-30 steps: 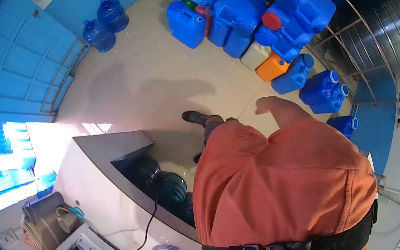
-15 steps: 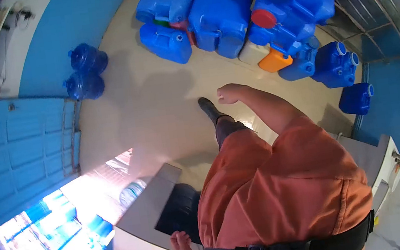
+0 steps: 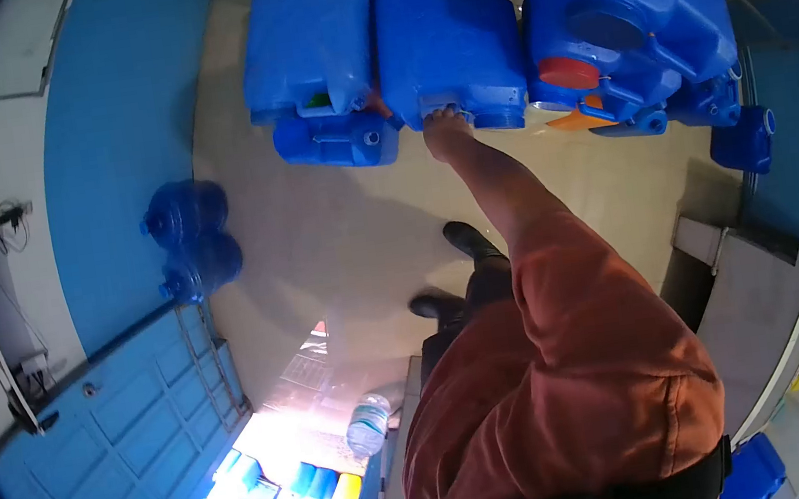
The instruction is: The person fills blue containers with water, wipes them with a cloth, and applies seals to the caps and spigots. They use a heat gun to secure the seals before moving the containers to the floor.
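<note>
Nearby, a clear bottle (image 3: 369, 425) sits by the bright doorway (image 3: 288, 441). Farther out, the right hand (image 3: 448, 134) touches the near side of a big blue jug (image 3: 447, 36), fingers (image 3: 443, 115) bent; whether they grip, I cannot tell. Other jugs (image 3: 306, 40) crowd both its sides.

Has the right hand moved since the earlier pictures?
Yes, forward: earlier the right hand was short of the large middle blue jug; now it has reached it.

From here I have my right arm (image 3: 504, 185) stretched toward the frame's upper centre, right hand (image 3: 448, 134) back-up, fingers bent.
</note>
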The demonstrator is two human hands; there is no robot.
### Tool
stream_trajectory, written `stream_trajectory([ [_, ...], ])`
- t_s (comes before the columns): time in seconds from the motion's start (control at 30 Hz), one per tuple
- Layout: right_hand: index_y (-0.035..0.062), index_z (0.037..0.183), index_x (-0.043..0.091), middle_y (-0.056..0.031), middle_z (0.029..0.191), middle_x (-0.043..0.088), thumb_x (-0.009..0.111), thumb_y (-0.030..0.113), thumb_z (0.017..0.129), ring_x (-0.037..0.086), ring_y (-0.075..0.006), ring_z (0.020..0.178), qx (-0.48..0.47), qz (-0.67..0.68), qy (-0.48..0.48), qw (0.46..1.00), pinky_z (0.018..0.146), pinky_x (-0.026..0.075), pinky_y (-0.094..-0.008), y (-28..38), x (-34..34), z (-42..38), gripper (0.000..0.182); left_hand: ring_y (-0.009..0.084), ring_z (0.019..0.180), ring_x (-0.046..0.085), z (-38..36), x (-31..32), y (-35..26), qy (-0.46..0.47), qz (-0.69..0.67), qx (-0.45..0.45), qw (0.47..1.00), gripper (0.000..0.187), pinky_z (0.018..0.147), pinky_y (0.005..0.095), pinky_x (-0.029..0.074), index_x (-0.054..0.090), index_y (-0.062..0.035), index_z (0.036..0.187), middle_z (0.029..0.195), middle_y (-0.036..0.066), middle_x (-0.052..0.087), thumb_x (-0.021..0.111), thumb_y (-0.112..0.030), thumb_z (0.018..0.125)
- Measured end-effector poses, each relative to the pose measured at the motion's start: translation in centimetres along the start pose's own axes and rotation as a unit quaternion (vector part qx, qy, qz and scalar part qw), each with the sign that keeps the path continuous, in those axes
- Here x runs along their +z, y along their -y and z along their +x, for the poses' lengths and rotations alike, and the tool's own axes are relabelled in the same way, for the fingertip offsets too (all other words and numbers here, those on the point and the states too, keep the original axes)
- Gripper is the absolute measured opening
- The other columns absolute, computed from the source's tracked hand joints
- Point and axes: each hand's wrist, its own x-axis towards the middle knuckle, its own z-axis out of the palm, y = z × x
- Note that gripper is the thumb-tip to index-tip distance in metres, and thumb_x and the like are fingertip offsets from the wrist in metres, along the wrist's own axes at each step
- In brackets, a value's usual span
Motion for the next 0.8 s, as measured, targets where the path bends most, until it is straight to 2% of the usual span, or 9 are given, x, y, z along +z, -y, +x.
stream_trajectory([
  [0.17,0.0014,0.13,0.052,-0.0189,0.137,0.051,0.053,0.012,0.089,0.05,-0.0339,0.125,0.039,0.016,0.077,0.996,0.105,0.039,-0.0464,0.1,0.3,3.6,0.043,0.0158,0.086,0.062,6.9,-6.2,-5.2,0.028,0.063,-0.032,0.997,0.027,0.074,0.0274,0.051,0.056,-0.0052,0.113,0.101,0.007,0.064,0.065,-0.02,0.093],
  [0.33,0.0087,0.106,0.066,-0.0109,0.106,0.068,0.052,0.016,0.088,0.062,-0.0279,0.107,0.056,-0.026,-0.122,0.991,0.092,0.045,-0.045,0.4,1.2,0.5,0.024,0.0161,0.087,0.062,18.1,-16.5,-13.6,0.098,0.156,0.007,0.983,0.027,0.075,0.0278,0.051,0.056,-0.0049,0.112,0.102,0.007,0.064,0.066,-0.019,0.092],
  [0.43,0.0123,0.093,0.067,-0.0091,0.093,0.07,0.054,0.02,0.084,0.067,-0.0263,0.092,-0.027,-0.023,-0.212,0.977,0.084,0.047,-0.0424,0.9,-4.8,-5.8,0.018,0.0162,0.087,0.062,27.9,-21.5,-25.1,0.195,0.212,0.123,0.95,0.027,0.075,0.028,0.052,0.056,-0.0047,0.112,0.102,0.008,0.064,0.067,-0.018,0.091],
  [0.5,0.013,0.087,0.066,-0.0107,0.085,0.069,0.057,0.02,0.081,0.068,-0.0279,0.083,-0.053,0.004,-0.28,0.959,0.078,0.051,-0.0433,1.4,-11.0,-11.0,0.014,0.021,0.082,0.063,32.4,-21.8,-36.3,0.209,0.295,0.301,0.882,0.024,0.074,0.0305,0.053,0.064,-0.011,0.106,0.09,0.004,0.063,0.057,-0.032,0.095],
  [0.57,0.0126,0.089,0.066,-0.0125,0.085,0.069,0.059,0.019,0.079,0.068,-0.0305,0.08,-0.04,0.033,-0.257,0.965,0.073,0.054,-0.0445,1.7,-15.2,-16.6,0.014,0.0155,0.092,0.06,33.8,-19.1,-46.4,0.208,0.337,0.498,0.771,0.025,0.076,0.0277,0.051,0.056,-0.003,0.11,0.103,0.01,0.061,0.067,-0.012,0.09],
  [0.63,0.0123,0.093,0.065,-0.0119,0.086,0.07,0.06,0.02,0.078,0.07,-0.0323,0.081,-0.009,0.055,-0.211,0.976,0.07,0.055,-0.0466,1.9,-17.2,-22.0,0.018,0.0164,0.092,0.059,31.7,-13.5,-57.6,0.34,0.108,0.314,0.88,0.026,0.078,0.0287,0.05,0.055,-0.0022,0.112,0.098,0.009,0.06,0.066,-0.013,0.09],
  [0.7,0.0132,0.097,0.066,-0.0124,0.087,0.069,0.061,0.019,0.078,0.069,-0.0336,0.085,0.06,0.086,-0.15,0.983,0.07,0.056,-0.0481,2.6,-18.3,-28.2,0.02,0.0184,0.094,0.059,23.9,-6.6,-63.8,0.239,0.369,0.697,0.567,0.027,0.082,0.0305,0.049,0.055,-0.0007,0.113,0.099,0.01,0.06,0.065,-0.01,0.09],
  [0.77,0.0105,0.091,0.065,-0.0127,0.082,0.069,0.059,0.02,0.082,0.069,-0.0327,0.08,0.045,0.072,-0.175,0.981,0.066,0.056,-0.0472,2.4,-18.6,-35.0,0.015,0.0213,0.096,0.059,15.3,1.1,-67.8,0.286,0.458,0.713,0.448,0.027,0.084,0.0337,0.049,0.054,-0.0001,0.114,0.103,0.012,0.06,0.062,-0.007,0.089],
  [0.8,0.0105,0.091,0.065,-0.0127,0.082,0.069,0.059,0.02,0.082,0.069,-0.0327,0.08,0.09,0.073,-0.187,0.976,0.066,0.056,-0.0472,2.1,-18.2,-38.5,0.015,0.0233,0.101,0.058,14.4,5.7,-67.8,0.354,0.383,0.651,0.551,0.029,0.09,0.0351,0.047,0.054,0.0002,0.117,0.109,0.014,0.059,0.059,-0.006,0.089],
])
